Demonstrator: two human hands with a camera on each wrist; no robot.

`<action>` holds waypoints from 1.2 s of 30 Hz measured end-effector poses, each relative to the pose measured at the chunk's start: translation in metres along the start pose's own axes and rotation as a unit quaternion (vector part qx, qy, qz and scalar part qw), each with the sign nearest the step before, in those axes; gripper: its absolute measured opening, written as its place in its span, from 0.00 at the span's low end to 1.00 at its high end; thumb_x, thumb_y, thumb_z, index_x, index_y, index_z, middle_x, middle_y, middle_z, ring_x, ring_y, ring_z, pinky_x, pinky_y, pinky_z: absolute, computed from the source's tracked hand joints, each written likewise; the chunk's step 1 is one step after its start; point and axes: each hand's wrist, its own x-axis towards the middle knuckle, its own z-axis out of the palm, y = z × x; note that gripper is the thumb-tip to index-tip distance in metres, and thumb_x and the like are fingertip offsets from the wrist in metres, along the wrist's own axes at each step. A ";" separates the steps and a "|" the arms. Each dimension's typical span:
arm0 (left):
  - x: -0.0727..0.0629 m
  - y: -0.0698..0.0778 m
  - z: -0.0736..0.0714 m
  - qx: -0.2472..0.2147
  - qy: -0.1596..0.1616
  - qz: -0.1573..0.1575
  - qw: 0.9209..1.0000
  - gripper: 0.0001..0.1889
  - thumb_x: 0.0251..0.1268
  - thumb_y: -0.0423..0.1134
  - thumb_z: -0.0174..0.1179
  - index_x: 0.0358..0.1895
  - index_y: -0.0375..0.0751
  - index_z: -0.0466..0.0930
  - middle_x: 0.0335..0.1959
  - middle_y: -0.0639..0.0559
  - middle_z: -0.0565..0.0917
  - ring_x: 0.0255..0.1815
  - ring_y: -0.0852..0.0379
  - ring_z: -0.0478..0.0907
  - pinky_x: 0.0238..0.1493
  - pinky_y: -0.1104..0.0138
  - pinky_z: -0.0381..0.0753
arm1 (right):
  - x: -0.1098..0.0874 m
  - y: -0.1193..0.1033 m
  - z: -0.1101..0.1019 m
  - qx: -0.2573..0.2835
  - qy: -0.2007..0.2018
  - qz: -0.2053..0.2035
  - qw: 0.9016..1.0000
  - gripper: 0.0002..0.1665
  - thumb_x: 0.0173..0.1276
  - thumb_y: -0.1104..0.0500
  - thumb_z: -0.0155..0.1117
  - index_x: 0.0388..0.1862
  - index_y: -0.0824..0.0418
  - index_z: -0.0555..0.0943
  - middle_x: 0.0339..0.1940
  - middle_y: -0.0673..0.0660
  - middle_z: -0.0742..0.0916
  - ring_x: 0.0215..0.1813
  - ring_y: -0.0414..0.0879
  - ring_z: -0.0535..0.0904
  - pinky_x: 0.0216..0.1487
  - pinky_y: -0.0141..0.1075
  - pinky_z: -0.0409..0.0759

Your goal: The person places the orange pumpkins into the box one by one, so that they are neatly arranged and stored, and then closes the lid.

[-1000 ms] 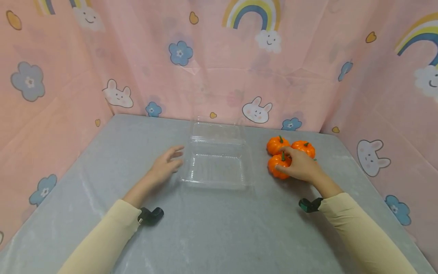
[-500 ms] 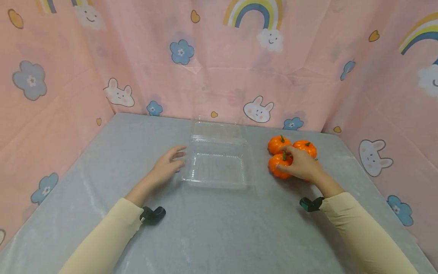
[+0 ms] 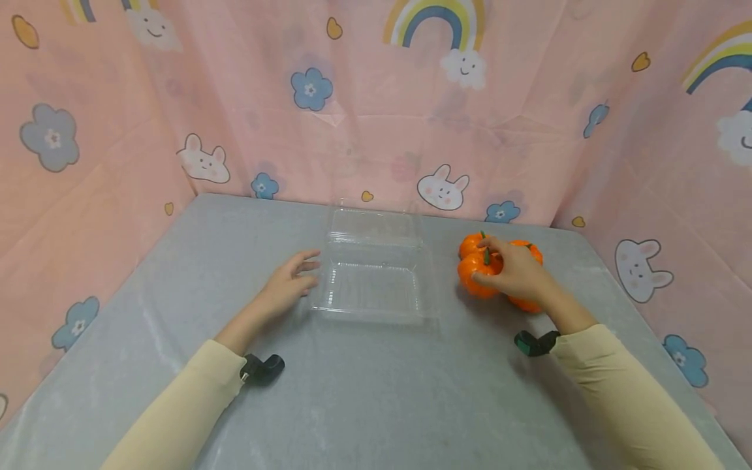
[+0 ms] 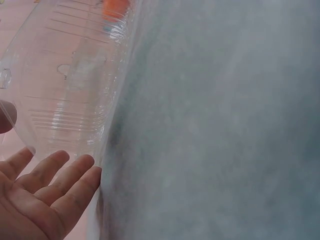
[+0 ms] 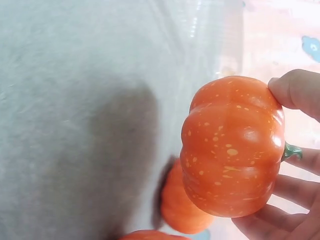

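Pumpkin [image 3: 477, 279], roundish and stem up, hangs above the surface [image 3: 376, 398], pinched between thumb and fingers of the right hand [image 3: 521, 274]. The clear container [image 3: 373, 290] lies to the pumpkin's left; beside its left wall is the left hand [image 3: 286, 284], fingers extended, contact unclear.

Box base [image 3: 372, 290] sits mid counter [image 3: 376, 398], lid [image 3: 375, 225] directly behind it, nr the curtain [image 3: 364, 140]. L hand [image 3: 284, 285] just L of box base, fingers [image 4: 76, 192] at its L wall; contact unclear. R hand [image 3: 519, 271] well R of box base, held pumpkin [image 3: 477, 277] btwn thumb & fingers, above counter. Rear pumpkin [image 3: 469, 244] behind held pumpkin; R rear pumpkin [image 3: 535, 252] behind R hand; front pumpkin [image 3: 525, 305] partly hidden below R hand. Curtain runs behind counter, + along L & R sides.
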 end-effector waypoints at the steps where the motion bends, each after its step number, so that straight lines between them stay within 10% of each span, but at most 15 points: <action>1: 0.000 0.000 0.000 0.000 0.000 -0.001 1.000 0.31 0.68 0.36 0.49 0.74 0.45 0.56 0.71 0.39 0.67 0.68 0.40 0.69 0.58 0.51 0.78 | 0.000 -0.002 -0.002 -0.001 0.000 0.000 1.000 0.40 0.59 0.45 0.68 0.64 0.64 0.68 0.55 0.70 0.81 0.55 0.62 0.76 0.57 0.58 0.76; 36: 0.001 -0.001 0.004 -0.002 0.008 -0.004 1.000 0.32 0.67 0.35 0.48 0.74 0.42 0.54 0.69 0.38 0.69 0.66 0.41 0.71 0.53 0.57 0.81 | 0.025 -0.090 -0.001 0.020 0.013 -0.112 0.993 0.34 0.57 0.51 0.71 0.61 0.59 0.73 0.55 0.59 0.83 0.56 0.56 0.78 0.55 0.50 0.81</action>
